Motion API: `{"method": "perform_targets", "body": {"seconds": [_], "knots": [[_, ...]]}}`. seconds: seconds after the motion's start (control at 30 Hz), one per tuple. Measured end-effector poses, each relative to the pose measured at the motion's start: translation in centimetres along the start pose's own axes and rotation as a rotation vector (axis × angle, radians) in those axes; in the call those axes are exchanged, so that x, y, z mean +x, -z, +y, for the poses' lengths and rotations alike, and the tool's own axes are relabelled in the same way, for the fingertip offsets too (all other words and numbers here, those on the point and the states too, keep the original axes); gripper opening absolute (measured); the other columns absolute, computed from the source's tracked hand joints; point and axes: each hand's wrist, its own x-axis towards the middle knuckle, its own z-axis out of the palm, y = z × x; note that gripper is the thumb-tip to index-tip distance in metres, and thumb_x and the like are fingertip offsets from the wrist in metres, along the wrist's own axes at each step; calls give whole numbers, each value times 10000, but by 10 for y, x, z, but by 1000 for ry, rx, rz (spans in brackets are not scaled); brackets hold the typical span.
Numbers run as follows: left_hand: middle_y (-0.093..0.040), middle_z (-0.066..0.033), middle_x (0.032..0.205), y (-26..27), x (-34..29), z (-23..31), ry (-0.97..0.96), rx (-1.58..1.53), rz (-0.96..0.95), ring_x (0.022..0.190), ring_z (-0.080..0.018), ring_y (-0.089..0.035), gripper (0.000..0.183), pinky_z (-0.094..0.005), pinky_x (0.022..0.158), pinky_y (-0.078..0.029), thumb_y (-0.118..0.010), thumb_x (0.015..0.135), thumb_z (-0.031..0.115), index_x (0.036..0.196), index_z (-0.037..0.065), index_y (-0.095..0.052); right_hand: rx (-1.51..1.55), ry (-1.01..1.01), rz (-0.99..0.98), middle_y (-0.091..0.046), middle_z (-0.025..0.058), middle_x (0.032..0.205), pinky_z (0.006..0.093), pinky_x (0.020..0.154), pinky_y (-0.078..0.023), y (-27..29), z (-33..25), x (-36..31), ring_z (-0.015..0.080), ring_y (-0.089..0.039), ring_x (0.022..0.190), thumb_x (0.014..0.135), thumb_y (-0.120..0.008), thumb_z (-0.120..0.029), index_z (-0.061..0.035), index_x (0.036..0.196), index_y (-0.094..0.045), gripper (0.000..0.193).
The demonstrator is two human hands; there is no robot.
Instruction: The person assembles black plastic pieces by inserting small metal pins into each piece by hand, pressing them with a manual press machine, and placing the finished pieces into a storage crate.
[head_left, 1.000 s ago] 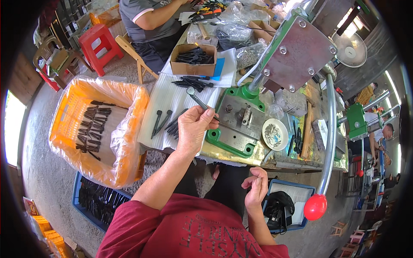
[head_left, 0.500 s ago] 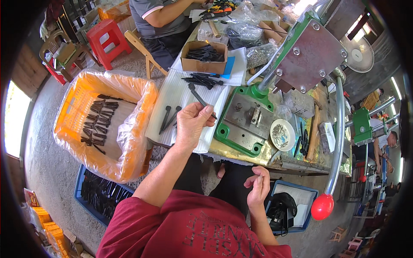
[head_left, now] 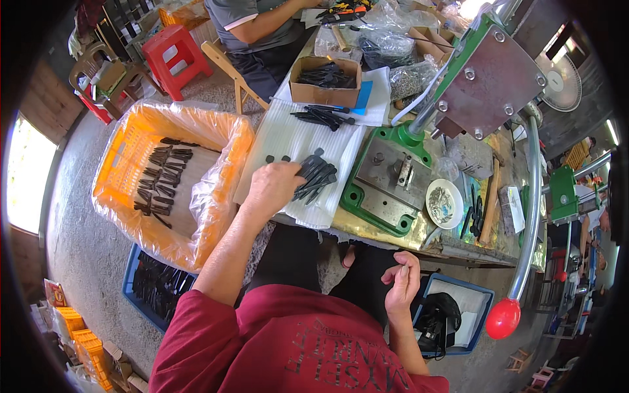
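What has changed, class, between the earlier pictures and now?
The left hand moved left, away from the press, to the black parts on the white sheet. Whether it released its held piece is unclear. The right hand and press stayed roughly as they were.

This is a workshop, as far as I can see: a green hand press stands near the workbench's front edge, and a cardboard box of black parts sits by its left edge. A plastic-lined orange crate stands just off that side, on grey concrete floor; past the right edge there's another green press.
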Motion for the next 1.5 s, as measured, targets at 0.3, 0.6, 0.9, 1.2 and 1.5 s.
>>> {"method": "perform_targets", "body": {"seconds": [0.3,0.6,0.9,1.2,1.5], "knots": [[-581,-127,777,-12,0,3,-23,106,-93,754,-305,-560,234,-394,669,-433,-566,721,267,826,58,-570,-21,-1,11,-468,128,959,177,415,-356,1,3,-1,87,-457,462,882,-368,-182,22,906,-466,228],[-578,-132,784,-3,4,8,-21,47,-100,778,-308,-554,214,-395,678,-427,-549,731,249,818,55,-574,-31,-33,7,-469,124,960,181,419,-363,2,6,-1,93,-461,475,876,-370,-166,17,906,-468,209],[-583,-130,861,-3,87,-8,-56,-2,138,821,-305,-549,195,-389,721,-422,-523,748,183,898,75,-587,-85,-70,-14,-478,107,947,192,413,-362,0,15,-1,91,-472,471,886,-347,-195,7,916,-455,231],[-502,-84,873,-51,143,-28,-199,133,142,888,-262,-510,175,-353,724,-424,-561,722,115,895,99,-582,-51,-169,-15,-458,124,959,190,429,-372,3,17,0,101,-470,492,872,-370,-166,29,915,-468,223],[-522,-89,857,-38,122,-26,-320,33,234,880,-257,-507,126,-354,713,-429,-537,723,80,845,61,-564,-60,-158,-24,-464,124,940,192,433,-376,0,18,1,102,-475,493,866,-371,-139,36,904,-475,207]]}}
